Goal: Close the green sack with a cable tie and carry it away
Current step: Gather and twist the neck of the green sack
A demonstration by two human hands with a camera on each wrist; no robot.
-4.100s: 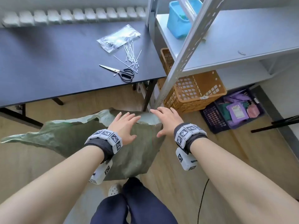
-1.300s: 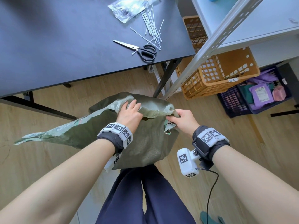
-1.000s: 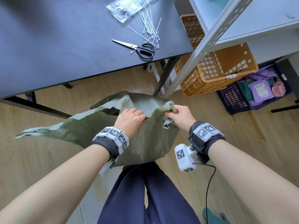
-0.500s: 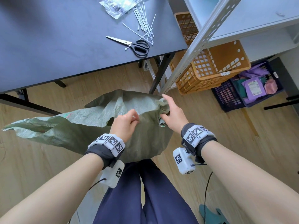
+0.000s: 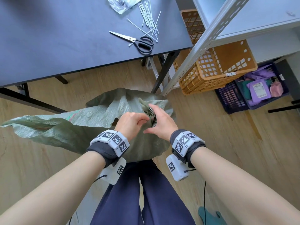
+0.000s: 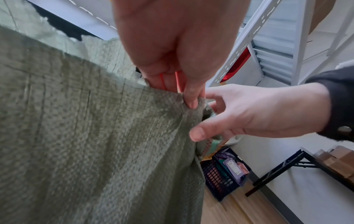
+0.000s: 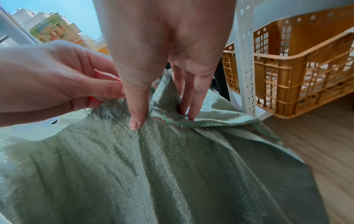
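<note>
The green woven sack (image 5: 78, 129) stands on the floor before my legs, its mouth partly bunched at the right and its left flap spread wide. My left hand (image 5: 145, 119) pinches the sack's rim (image 6: 134, 94) between thumb and fingers beside the bunch. My right hand (image 5: 152, 118) straddles the bunched fabric, thumb on the near side and straight fingers in a fold (image 7: 184, 115); it touches the cloth without gripping it. White cable ties (image 5: 148, 17) lie loose on the dark table (image 5: 56, 38), far from both hands.
Black-handled scissors (image 5: 139, 42) lie beside the ties, with a clear plastic bag (image 5: 123, 2) behind them. A grey shelf post (image 5: 199, 44) rises to the right, with an orange crate (image 5: 224, 62) and a dark crate of packets (image 5: 253, 91) under the shelf. Wooden floor surrounds the sack.
My left hand has carried the pinched rim rightward until it meets my right hand. The bunch at the sack's right side has grown, and my right hand now spreads around it.
</note>
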